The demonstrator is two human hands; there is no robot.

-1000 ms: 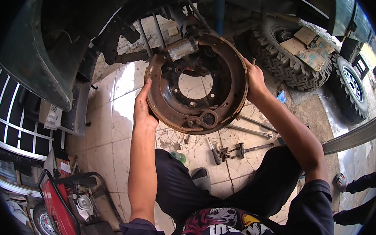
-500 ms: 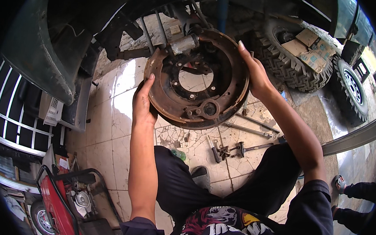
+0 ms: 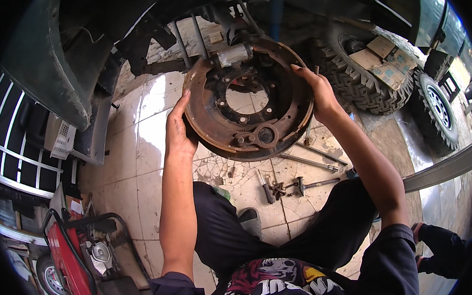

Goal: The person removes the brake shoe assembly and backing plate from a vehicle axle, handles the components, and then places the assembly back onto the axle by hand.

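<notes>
Between my two hands is a rusty round brake backing plate [image 3: 206,110], with curved brake shoes, a small spring and a wide hole in its middle ringed by bolts. A silvery cylinder [image 3: 234,55] sits at its upper left edge. My left hand [image 3: 181,130] grips the left rim, thumb on the front and fingers behind. On the upper right rim is my right hand [image 3: 319,93], its thumb laid over the front face and its fingers mostly hidden behind. Dark vehicle underbody parts rise behind the plate.
On the cracked tile floor lie a screwdriver [image 3: 267,188], a hammer-like tool [image 3: 312,185] and long metal bars [image 3: 311,162]. A large knobby tire [image 3: 358,84] carries cardboard [image 3: 384,62] at right. A red machine [image 3: 70,253] stands lower left. Another person's legs [image 3: 446,247] are at right.
My right thumb has slid inward, lower and flatter on the plate's face. The plate has barely shifted. The other person's feet at right have moved.
</notes>
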